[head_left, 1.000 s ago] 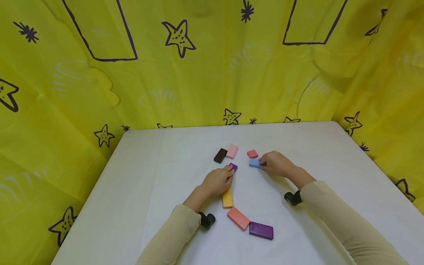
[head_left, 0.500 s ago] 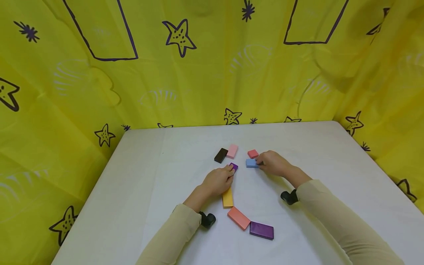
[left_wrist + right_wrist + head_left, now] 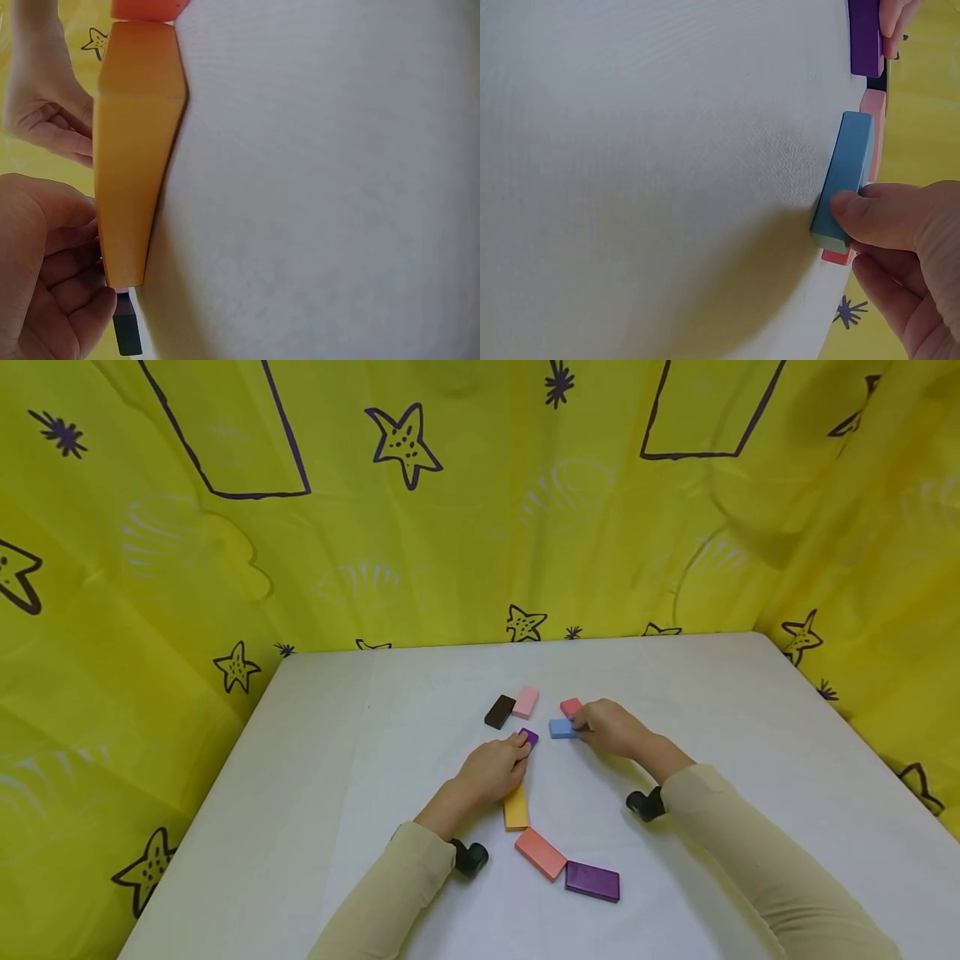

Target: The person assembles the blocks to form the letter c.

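L hand (image 3: 487,770) grips purple blk (image 3: 530,737), R hand (image 3: 613,727) blue blk (image 3: 562,728); gap btwn, far tbl edge (image 3: 420,653) beyond.

we angle our left arm (image 3: 378,906) up and inward from the lower edge, its beige sleeve (image 3: 423,860) stopping short so that the left wrist (image 3: 444,806) shows. the left hand (image 3: 491,771) is turned back uppermost, in a pinch; from its own wrist camera we see the fingers (image 3: 71,289) curled. our right arm (image 3: 780,877) slants in from the lower right, clothed alike, with the right wrist (image 3: 670,760) also showing past the cuff. we hold the right hand (image 3: 615,727) slightly farther forward, pinching too, the thumb (image 3: 877,217) nearly straight over bent fingers. our two hands are near each other but apart.
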Motion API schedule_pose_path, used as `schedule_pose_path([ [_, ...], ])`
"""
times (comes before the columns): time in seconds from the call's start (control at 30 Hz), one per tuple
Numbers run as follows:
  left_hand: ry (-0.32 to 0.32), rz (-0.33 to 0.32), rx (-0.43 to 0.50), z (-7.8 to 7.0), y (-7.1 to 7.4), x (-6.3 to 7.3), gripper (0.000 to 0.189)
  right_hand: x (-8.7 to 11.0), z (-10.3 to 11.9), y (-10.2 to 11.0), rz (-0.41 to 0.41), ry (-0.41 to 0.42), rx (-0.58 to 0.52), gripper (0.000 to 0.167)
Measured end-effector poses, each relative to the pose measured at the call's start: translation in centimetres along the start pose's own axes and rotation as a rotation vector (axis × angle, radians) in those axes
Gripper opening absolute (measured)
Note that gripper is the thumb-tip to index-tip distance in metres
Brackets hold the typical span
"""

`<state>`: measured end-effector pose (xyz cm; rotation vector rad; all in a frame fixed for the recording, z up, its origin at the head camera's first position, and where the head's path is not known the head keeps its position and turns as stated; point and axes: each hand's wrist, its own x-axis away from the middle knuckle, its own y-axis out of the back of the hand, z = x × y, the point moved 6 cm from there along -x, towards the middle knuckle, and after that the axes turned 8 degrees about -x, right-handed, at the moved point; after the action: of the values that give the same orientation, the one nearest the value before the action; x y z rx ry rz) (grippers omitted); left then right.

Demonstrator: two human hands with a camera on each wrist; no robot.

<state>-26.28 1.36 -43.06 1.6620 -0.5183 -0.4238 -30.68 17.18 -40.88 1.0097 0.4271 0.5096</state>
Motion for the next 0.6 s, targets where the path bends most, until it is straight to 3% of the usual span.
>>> schedule_pose_path([
  [0.27, -0.005, 0.004, 0.007, 0.02, 0.0, 0.01, 0.038, -0.23, 0.44, -0.08, -0.045, 0.047, 0.0, 0.01],
  [0.6, -0.006, 0.004, 0.01, 0.19, -0.19, -0.13, 0.037, -0.72, 0.74, -0.24, -0.047, 0.039, -0.004, 0.009],
])
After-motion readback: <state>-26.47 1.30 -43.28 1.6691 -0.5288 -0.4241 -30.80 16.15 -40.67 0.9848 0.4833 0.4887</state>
